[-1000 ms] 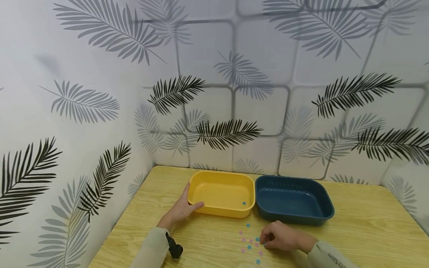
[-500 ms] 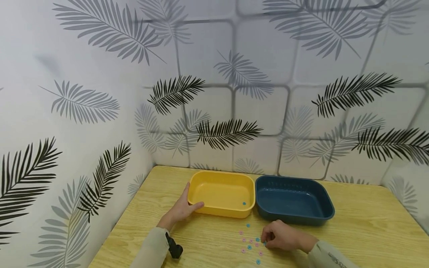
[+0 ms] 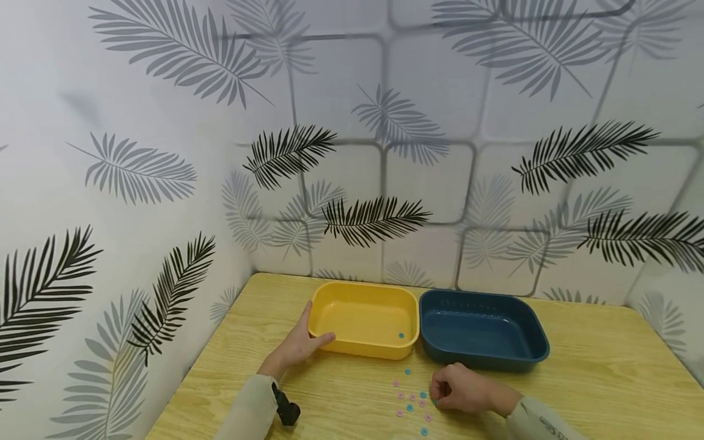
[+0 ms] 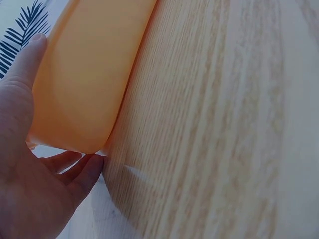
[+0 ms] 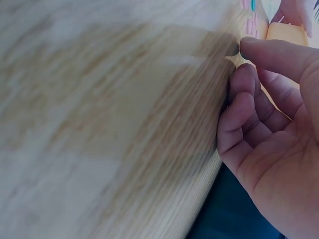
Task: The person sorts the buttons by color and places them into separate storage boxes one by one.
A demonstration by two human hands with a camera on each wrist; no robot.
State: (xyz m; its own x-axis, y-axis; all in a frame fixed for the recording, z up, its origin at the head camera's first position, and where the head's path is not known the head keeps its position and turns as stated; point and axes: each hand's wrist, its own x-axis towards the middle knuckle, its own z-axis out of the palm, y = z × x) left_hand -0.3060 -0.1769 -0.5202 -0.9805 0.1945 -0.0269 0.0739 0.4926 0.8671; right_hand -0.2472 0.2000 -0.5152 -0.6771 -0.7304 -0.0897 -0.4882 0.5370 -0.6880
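Observation:
My left hand grips the near left corner of a yellow plastic tub, thumb on the front rim and fingers round its end. In the left wrist view, fingertips curl against the tub's lower corner. One small blue disc lies inside the tub. On the table my right hand is curled low, its fingertips at another blue button-like disc, mostly hidden. In the right wrist view, thumb and index fingertips stand slightly apart; whether they pinch the disc is not clear.
Several pink discs and blue discs lie scattered left of my right hand. A dark blue tub stands right beside the yellow one, behind that hand. The wooden table ends at a leaf-patterned wall.
My right hand has shifted very slightly to the right at the same blue disc. The left hand and both tubs have stayed in place.

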